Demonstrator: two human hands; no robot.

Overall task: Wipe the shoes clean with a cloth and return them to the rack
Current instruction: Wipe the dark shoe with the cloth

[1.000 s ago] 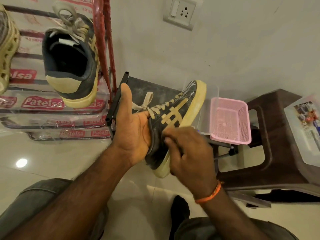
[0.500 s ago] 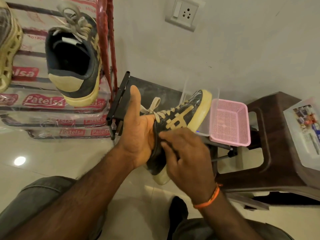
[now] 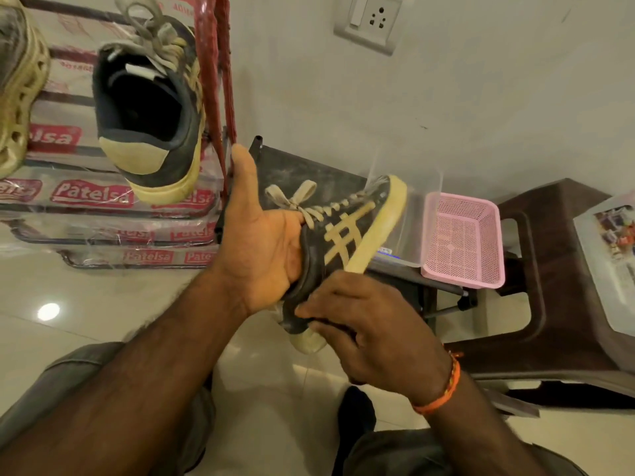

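Observation:
A dark sneaker [image 3: 354, 228] with tan stripes, tan laces and a yellowed sole is held in mid-air, toe pointing away to the upper right. My left hand [image 3: 261, 242] has its fingers inside the shoe's opening and its thumb raised straight up. My right hand [image 3: 371, 324] presses against the heel with curled fingers around a dark cloth [image 3: 330, 322], of which only a sliver shows. The matching sneaker [image 3: 151, 108] rests on the shoe rack [image 3: 213, 63] at the upper left, heel toward me.
A beige perforated shoe [image 3: 20, 91] sits at the rack's left end. The rack shelves are wrapped in plastic with red labels. A pink basket [image 3: 464, 276] and a clear container stand behind the shoe. A brown plastic stool [image 3: 556, 304] is at the right. My knees are below.
My right hand has slid down the sneaker's side from the stripes to the heel. The shoe has shifted slightly right and its toe has tilted up.

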